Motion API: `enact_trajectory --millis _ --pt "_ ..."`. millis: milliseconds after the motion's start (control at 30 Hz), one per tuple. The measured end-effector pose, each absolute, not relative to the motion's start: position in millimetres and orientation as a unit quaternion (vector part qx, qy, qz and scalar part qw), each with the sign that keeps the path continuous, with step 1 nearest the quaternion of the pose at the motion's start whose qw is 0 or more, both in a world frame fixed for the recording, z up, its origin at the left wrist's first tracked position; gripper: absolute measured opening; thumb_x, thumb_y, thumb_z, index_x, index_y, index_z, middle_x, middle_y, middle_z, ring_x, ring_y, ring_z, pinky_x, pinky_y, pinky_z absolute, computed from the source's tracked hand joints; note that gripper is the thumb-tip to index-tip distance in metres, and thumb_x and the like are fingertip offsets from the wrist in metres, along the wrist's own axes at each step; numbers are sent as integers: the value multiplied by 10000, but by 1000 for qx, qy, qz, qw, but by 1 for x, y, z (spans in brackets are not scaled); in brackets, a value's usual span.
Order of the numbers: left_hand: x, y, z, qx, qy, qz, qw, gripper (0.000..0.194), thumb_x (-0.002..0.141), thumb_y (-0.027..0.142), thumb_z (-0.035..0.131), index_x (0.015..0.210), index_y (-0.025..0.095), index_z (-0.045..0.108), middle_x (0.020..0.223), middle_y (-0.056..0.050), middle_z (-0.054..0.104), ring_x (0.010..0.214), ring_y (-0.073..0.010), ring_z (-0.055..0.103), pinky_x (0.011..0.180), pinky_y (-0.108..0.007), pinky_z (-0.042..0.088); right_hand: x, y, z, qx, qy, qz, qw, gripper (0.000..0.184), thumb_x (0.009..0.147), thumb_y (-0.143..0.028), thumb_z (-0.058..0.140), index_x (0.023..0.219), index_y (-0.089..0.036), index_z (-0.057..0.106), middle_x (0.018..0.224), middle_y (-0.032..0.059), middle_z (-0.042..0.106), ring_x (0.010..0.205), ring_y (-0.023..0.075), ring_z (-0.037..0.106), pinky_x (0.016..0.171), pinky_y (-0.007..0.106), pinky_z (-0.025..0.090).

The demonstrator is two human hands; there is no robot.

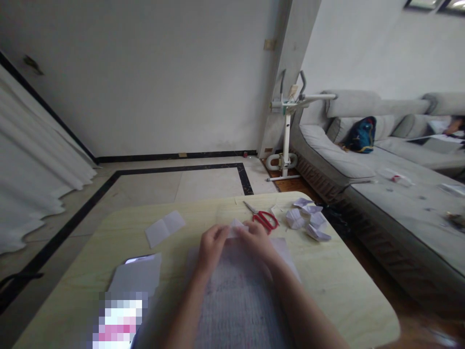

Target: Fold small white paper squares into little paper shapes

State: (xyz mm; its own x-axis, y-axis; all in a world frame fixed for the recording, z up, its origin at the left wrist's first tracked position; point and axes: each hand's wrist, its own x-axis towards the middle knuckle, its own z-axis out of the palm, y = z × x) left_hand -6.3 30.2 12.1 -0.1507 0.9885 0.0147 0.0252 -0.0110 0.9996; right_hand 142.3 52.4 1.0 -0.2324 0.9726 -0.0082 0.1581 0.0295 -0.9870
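A small piece of folded white paper (236, 227) with a pointed top is pinched between my two hands near the table's far edge. My left hand (213, 245) grips its left side, and my right hand (256, 238) has its right side, fingers closed. Both forearms lie over a large printed sheet (241, 295) on the table. Just beyond my right hand rest red-handled scissors (265, 218), their blades pointing to the far left. Several folded paper pieces (310, 218) sit in a group to the right of the scissors.
On the pale wooden table (348, 281), a creased paper (165, 228) lies at the left. Nearer stands a stack of paper (136, 278) beside a lit, blurred-out screen (118, 325). Beyond the table are exercise equipment (286, 126) and a grey sofa (410, 208) with a blue bag (364, 134).
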Motion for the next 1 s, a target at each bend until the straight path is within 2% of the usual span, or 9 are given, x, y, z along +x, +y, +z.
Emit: enact_trajectory --millis 300,567,700,867,1000 --pt "-7 31 8 468 528 536 464 271 729 409 643 684 143 663 612 -8 626 571 -145 570 538 -217 461 144 53 -1 -465 -610 502 399 283 826 -399 578 753 -137 656 643 14 613 580 128 531 500 204 375" --pt "-7 31 9 485 532 511 470 267 739 399 647 697 136 660 589 12 600 557 -128 547 509 -196 416 144 54 -4 -468 -597 506 411 281 819 -407 590 816 -140 677 748 48 663 677 161 587 566 224 434" --pt "-7 31 11 484 527 519 468 273 734 398 650 644 140 641 574 14 592 550 -126 550 520 -200 421 143 53 -5 -456 -584 533 409 298 817 -422 586 816 -136 667 696 34 642 628 148 570 541 219 418" --pt "-8 32 9 458 528 529 481 263 704 398 676 674 139 645 554 18 593 539 -125 557 523 -201 427 143 54 -1 -482 -573 522 409 336 794 -445 604 676 -133 641 593 12 585 542 119 508 471 203 344" --pt "-8 31 9 458 527 533 478 274 716 413 660 697 140 644 550 20 594 534 -123 555 526 -203 424 143 54 2 -479 -559 537 412 347 786 -466 607 668 -141 636 570 2 566 513 112 484 461 208 329"
